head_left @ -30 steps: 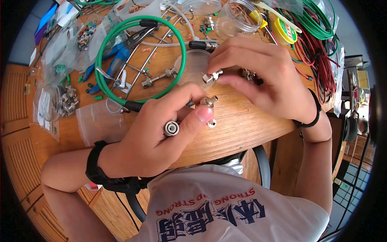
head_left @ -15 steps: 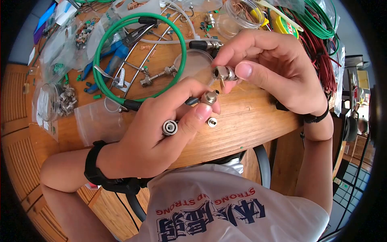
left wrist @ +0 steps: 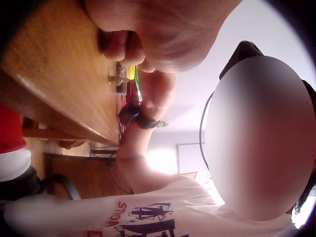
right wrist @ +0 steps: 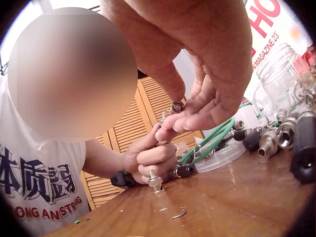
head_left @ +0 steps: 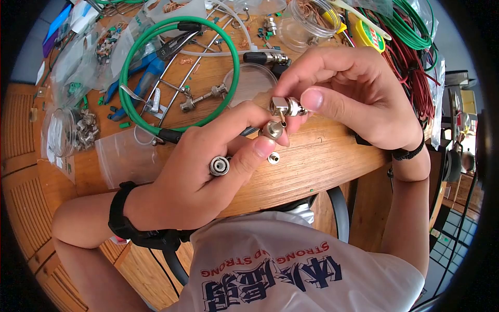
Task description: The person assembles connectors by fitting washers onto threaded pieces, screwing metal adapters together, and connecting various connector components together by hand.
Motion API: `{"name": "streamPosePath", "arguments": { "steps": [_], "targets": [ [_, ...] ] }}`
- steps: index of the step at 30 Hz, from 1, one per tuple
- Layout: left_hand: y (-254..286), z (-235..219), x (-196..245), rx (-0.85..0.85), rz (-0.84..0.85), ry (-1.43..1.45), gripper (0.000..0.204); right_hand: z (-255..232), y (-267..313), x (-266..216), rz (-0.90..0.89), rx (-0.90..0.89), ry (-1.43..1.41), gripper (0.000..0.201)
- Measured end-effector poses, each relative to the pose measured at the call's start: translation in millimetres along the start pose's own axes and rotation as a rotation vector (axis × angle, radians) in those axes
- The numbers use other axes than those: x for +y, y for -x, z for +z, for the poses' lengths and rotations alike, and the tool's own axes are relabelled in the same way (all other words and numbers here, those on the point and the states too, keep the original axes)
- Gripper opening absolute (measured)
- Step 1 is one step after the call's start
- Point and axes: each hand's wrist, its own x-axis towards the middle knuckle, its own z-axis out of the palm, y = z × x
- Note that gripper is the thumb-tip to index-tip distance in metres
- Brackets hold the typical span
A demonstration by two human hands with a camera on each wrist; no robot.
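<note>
Between thumb and forefinger my left hand (head_left: 208,161) pinches a round metal connector (head_left: 272,130) with a short tube. The end of a BNC connector (head_left: 219,166) shows from the curl of the same hand, its rest hidden by the palm. My right hand (head_left: 358,99) pinches a right-angle metal connector (head_left: 287,106), whose thin brass-coloured pin points down right at the tube of the left one. In the right wrist view the round end of this angled connector (right wrist: 177,106) shows beside the thumb. Just below the hands a small metal connector (head_left: 274,157) stands on the table.
A looped green cable (head_left: 236,67) lies over blue-handled pliers (head_left: 150,73) and a wire rack on the left. Beyond the hands are a clear round lid (head_left: 252,78), a black-ended connector (head_left: 262,57) and clear jars (head_left: 312,21). Red wire bundles (head_left: 413,88) lie at right.
My right hand has turned palm-up with the angled connector and come down to the left hand's connector. The left hand has stayed nearly in place.
</note>
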Motion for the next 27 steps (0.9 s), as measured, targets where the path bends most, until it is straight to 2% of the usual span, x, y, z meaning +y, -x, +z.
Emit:
{"name": "streamPosePath", "arguments": {
  "steps": [5,7,11,16,22,27],
  "targets": [
    [-1,2,-3,0.006,-0.009,0.013,0.027,1,0,-1,-0.004,0.014,0.029,0.018],
    [-1,3,-10,0.036,0.086,-0.022,0.030,1,1,-1,-0.066,0.035,0.099,0.018],
    [-1,1,-4,0.002,0.051,-0.016,0.033,0,0,-1,-0.104,0.042,0.145,0.019],
    [-3,2,-12,0.038,0.122,-0.040,0.035,-2,0,-3,-0.154,0.051,0.229,0.020],
    [0,0,-2,0.010,0.024,-0.018,0.035,-3,2,-3,-0.189,0.054,0.366,0.026],
    [1,-1,-3,0.008,0.017,0.002,0.034,-6,1,-1,-0.247,0.037,0.408,0.027]
  ]
}}
